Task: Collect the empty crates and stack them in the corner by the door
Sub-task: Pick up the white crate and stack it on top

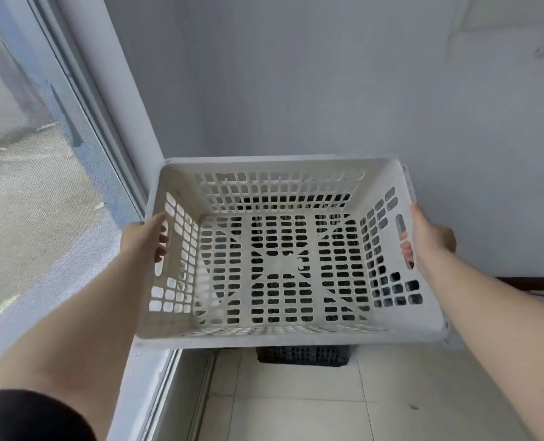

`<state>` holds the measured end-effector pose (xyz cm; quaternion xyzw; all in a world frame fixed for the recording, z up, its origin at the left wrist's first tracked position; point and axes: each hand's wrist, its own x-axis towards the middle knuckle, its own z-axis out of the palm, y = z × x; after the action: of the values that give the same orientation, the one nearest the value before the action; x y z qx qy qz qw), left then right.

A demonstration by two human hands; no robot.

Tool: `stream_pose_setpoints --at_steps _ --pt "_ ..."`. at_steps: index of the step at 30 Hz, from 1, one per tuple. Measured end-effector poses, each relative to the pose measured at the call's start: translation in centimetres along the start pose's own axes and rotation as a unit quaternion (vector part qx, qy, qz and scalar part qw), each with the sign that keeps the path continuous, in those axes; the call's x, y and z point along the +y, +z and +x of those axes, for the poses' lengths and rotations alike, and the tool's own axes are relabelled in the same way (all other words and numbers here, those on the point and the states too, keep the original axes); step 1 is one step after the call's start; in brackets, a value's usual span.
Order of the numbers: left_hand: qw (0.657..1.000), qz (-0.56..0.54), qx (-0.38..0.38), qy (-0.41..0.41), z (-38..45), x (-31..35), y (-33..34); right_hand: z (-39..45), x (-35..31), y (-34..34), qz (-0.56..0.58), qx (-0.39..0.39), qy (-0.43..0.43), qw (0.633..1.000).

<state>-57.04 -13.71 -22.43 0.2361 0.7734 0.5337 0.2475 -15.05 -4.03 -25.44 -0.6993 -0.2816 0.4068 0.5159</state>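
Observation:
An empty white slotted crate (280,337) hangs in the air in the room's corner, held level with its opening up. My left hand (145,238) grips its left side wall, fingers curled through the handle slot. My right hand (430,238) grips the right side wall the same way, fingertips showing through the slot. Directly below, a dark crate (302,356) stands on the floor; only its near edge shows, and more of it is visible through the white crate's holes.
A glass door with a white frame (111,122) runs along the left, its track (181,393) on the floor. A grey wall (328,90) closes the back. Pale floor tiles (312,409) lie in front of the dark crate.

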Motion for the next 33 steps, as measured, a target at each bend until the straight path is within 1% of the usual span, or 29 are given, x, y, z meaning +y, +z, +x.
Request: stream_pose_setpoints --at_steps 5,11,16,23,28,33 --pt "1.0 0.003 -0.016 0.012 6.6 3.7 2.5 2.8 -3.1 4.7 -0.015 0.015 -0.018 1.0" --pt "0.999 0.015 -0.027 0.033 12.2 6.6 5.4 6.2 -6.0 8.9 -0.035 0.036 -0.029 0.998" --pt "0.999 0.005 -0.025 0.019 15.7 8.0 8.4 9.5 -8.3 12.0 -0.063 0.037 -0.045 0.996" --pt "0.999 0.035 -0.033 0.012 20.1 10.0 13.1 15.0 -11.8 15.3 -0.094 0.003 -0.038 0.995" --pt "0.996 0.074 -0.046 0.018 22.5 10.5 16.4 19.0 -12.9 17.0 -0.113 -0.03 -0.027 0.993" --pt "0.99 0.125 -0.06 0.024 24.7 10.3 18.8 22.2 -13.3 18.8 -0.159 -0.07 -0.011 0.985"
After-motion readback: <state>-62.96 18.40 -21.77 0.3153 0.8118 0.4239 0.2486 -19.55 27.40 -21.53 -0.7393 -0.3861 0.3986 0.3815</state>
